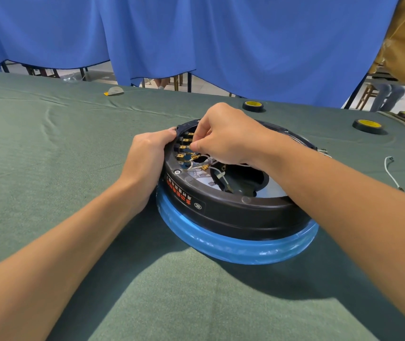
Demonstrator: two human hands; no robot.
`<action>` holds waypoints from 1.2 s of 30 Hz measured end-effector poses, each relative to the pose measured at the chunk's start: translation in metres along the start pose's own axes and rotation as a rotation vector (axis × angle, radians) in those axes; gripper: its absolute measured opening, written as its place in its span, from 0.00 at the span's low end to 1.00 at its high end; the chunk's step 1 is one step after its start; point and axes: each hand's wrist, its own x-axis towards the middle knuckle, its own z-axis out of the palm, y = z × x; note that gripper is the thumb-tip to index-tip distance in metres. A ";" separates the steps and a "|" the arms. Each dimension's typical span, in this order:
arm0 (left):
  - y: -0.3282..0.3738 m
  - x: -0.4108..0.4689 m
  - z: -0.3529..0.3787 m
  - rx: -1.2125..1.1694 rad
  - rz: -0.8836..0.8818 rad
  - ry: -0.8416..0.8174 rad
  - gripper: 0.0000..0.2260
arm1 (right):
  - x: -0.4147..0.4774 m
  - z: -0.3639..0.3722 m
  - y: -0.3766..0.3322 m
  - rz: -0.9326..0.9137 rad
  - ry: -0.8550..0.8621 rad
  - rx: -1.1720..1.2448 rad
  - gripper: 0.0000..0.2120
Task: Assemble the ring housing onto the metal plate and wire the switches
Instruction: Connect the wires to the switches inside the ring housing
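Pinching a wire end (192,146) at the brass switch terminals (183,146), the right hand (223,136) reaches inside the black ring housing (233,210) — the left hand (147,156) grips its left rim. It sits on the blue-filmed metal plate (233,251), mid-table on green cloth (49,143).

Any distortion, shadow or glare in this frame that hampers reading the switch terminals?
Head view: wide-angle bending bows the green tablecloth's far edge; a soft shadow darkens its near part; faint sheen on the blue film; switch terminals are sharp, though the right hand hides some.
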 end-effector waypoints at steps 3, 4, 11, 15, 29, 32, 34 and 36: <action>-0.001 0.001 0.000 0.008 0.013 -0.010 0.12 | 0.001 0.000 -0.002 0.063 -0.001 0.050 0.07; -0.001 0.001 0.000 0.015 0.020 -0.017 0.12 | 0.001 0.001 -0.003 0.084 0.003 0.060 0.07; -0.001 0.003 -0.003 0.058 0.049 -0.053 0.16 | -0.002 0.003 -0.006 0.093 0.065 0.109 0.04; 0.000 0.002 -0.002 0.035 0.044 -0.055 0.14 | -0.002 0.005 -0.007 0.129 0.103 0.149 0.04; 0.000 0.001 -0.001 0.046 0.047 -0.020 0.13 | 0.000 0.000 -0.006 0.285 0.126 0.265 0.05; -0.001 0.002 -0.001 0.059 0.043 -0.010 0.12 | 0.000 -0.001 -0.006 0.288 0.172 0.226 0.07; -0.002 0.003 -0.001 0.050 0.036 -0.003 0.13 | -0.001 0.000 -0.007 0.278 0.170 0.227 0.07; -0.002 0.004 -0.001 0.042 0.037 -0.004 0.15 | -0.002 0.000 -0.007 0.261 0.177 0.231 0.07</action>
